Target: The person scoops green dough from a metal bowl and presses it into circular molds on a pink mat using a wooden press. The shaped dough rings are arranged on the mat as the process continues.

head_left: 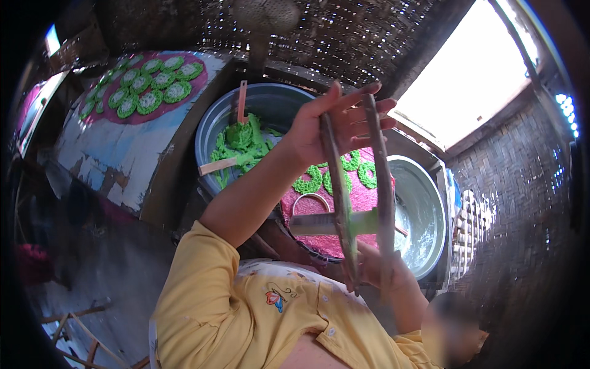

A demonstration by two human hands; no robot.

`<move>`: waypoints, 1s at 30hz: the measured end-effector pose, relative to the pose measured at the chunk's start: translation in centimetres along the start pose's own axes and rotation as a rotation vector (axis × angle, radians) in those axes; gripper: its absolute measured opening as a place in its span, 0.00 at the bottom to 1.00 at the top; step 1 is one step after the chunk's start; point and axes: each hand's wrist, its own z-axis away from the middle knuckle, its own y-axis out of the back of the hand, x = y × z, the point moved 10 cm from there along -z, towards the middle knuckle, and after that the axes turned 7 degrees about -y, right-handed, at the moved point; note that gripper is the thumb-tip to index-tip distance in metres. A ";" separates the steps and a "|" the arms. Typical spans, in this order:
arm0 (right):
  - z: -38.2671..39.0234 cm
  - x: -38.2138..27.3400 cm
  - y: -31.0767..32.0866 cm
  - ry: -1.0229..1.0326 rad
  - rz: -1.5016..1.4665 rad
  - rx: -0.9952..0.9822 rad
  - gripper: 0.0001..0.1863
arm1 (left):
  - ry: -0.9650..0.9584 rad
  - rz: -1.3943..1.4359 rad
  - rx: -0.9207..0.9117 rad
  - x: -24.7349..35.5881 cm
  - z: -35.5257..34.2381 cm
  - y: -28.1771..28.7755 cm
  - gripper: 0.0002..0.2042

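Note:
My left hand (313, 129) is raised with fingers spread and palm up, against the upper ends of two long wooden bars (335, 178). My right hand (384, 273) grips their lower ends, partly hidden by the blurred near bar. A pale cylinder (310, 224) crosses between the bars, with green paste (365, 218) at its right part. Beneath them lies a pink mat (301, 209) with green lacy rings (367, 174) and a bare metal ring (310, 197).
A grey basin (206, 129) holds green dough and flat wooden sticks. A metal basin (424, 215) stands right. At the back left, a worn board (141, 166) carries a pink sheet with several green-and-white rounds. A woven wall (504, 184) and bright window (455, 74) border the right.

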 end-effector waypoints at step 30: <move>-6.1 -6.2 7.8 -0.148 0.398 0.486 0.27 | -0.258 0.124 0.210 6.5 2.4 16.2 0.27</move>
